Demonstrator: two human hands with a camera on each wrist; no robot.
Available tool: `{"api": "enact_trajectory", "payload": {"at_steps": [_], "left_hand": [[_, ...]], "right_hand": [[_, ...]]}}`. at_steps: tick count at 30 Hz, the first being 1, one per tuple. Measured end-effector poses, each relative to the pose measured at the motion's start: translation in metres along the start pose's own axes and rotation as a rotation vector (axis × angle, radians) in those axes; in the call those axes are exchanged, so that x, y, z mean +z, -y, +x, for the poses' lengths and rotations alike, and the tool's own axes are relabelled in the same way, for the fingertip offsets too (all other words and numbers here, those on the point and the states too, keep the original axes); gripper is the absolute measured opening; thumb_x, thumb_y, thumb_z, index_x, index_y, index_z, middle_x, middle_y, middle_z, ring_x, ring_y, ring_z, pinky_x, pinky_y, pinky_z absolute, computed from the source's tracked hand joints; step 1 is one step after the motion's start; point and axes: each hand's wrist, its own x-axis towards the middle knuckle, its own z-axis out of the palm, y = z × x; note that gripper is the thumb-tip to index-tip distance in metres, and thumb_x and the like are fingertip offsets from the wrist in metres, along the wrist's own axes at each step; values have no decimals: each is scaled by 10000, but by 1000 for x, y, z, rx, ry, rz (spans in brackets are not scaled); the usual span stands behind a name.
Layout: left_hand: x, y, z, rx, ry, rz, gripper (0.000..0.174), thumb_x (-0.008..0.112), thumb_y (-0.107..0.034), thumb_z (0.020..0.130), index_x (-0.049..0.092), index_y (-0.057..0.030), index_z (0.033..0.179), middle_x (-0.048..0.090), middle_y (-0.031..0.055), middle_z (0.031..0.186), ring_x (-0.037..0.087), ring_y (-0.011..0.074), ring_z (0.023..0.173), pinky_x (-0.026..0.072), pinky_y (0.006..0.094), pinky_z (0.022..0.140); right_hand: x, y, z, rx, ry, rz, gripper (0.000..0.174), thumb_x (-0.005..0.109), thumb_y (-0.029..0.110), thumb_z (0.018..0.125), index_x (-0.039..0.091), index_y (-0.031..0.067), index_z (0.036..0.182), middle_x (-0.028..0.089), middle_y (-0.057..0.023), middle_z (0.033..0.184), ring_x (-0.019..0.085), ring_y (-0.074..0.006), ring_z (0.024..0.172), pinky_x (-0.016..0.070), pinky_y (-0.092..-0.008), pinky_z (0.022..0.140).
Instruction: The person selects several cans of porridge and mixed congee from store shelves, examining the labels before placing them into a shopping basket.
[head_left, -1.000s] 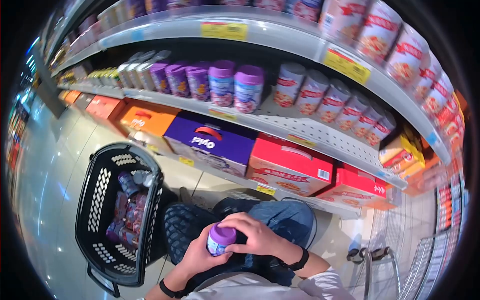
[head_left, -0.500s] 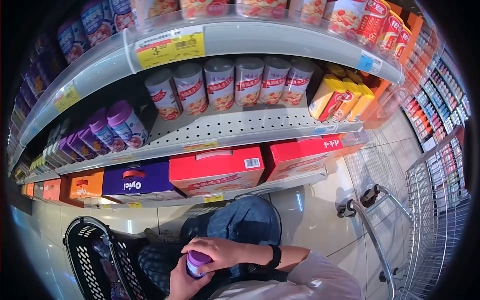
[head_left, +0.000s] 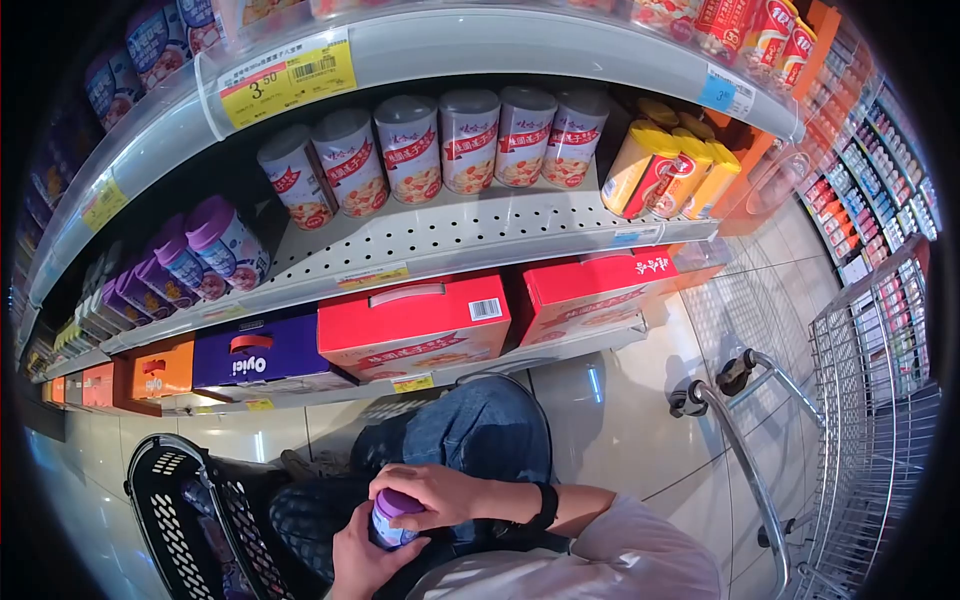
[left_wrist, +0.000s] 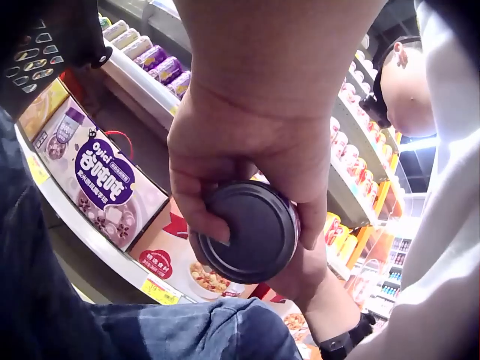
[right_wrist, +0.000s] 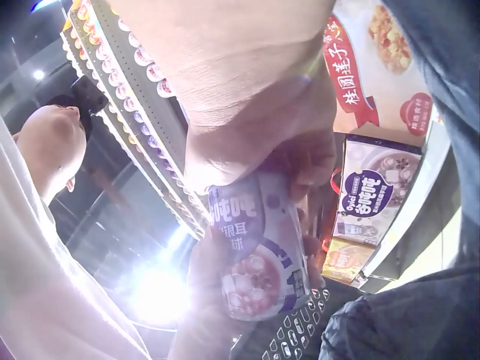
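Observation:
A small can with a purple lid [head_left: 400, 503] is held between both hands above the person's lap. The left hand [head_left: 362, 560] grips its side from the left and below. Over the lid and upper side curl the fingers of the right hand [head_left: 432, 495]. The left wrist view shows the can's dark round base [left_wrist: 250, 232], with the left hand's [left_wrist: 255, 142] fingers and thumb around it. In the right wrist view the printed can [right_wrist: 259, 247] is under the right hand [right_wrist: 259, 127], its label facing the camera.
A black basket [head_left: 215, 500] with several containers stands on the floor at left. Ahead, a shelf [head_left: 450, 240] holds rows of cans, with red boxes [head_left: 415, 325] and a purple box [head_left: 262, 355] below. A metal cart [head_left: 870, 400] is at right.
The head view has swung right, bringing the cart and yellow cans into fuller view and the basket to the lower left. Both hands still hold the can.

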Motion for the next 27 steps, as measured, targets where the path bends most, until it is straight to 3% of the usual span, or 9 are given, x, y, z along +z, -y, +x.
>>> {"api": "enact_trajectory", "payload": {"at_steps": [11,13,16,19,21,27], "left_hand": [[-2,-3,-1,25,-17,-8,830,935,-428,592,613,52,1187,726,214,1004,737,336,943,571,395,846],[-2,-2,-3,36,-34,-5,830,935,-424,591,613,52,1189,726,214,1003,737,335,948,571,395,850],[-5,4,-4,44,-54,-12,831,936,-414,591,612,53,1198,727,216,1006,737,333,958,571,395,858],[-7,11,-4,19,-47,-37,841,937,-417,596,610,56,1209,728,215,1006,738,331,955,573,394,855],[-4,19,-6,110,-96,-37,843,944,-474,588,631,23,1193,736,207,955,748,351,895,591,401,810],[-18,15,-18,123,-6,-71,795,847,-533,733,576,-20,1277,715,203,916,722,389,829,583,429,716]], "right_hand": [[1,3,-2,10,-18,-10,517,682,385,922,508,57,1281,584,-154,1168,607,-358,1086,503,-422,911],[3,4,-3,-5,-71,-16,598,675,469,909,489,58,1302,589,-156,1157,606,-364,1078,494,-422,916],[1,9,-2,26,-38,-62,662,715,461,890,469,71,1365,583,-161,1249,597,-365,1167,501,-427,963],[4,8,-2,46,-41,-80,720,732,513,862,475,72,1370,598,-169,1275,619,-368,1158,513,-426,955],[2,10,-3,90,-18,-77,733,740,530,848,487,71,1359,614,-170,1261,635,-367,1136,521,-424,940],[10,14,4,68,-46,-136,706,763,565,804,561,91,1287,681,-152,1125,696,-349,1015,555,-402,867]]}}
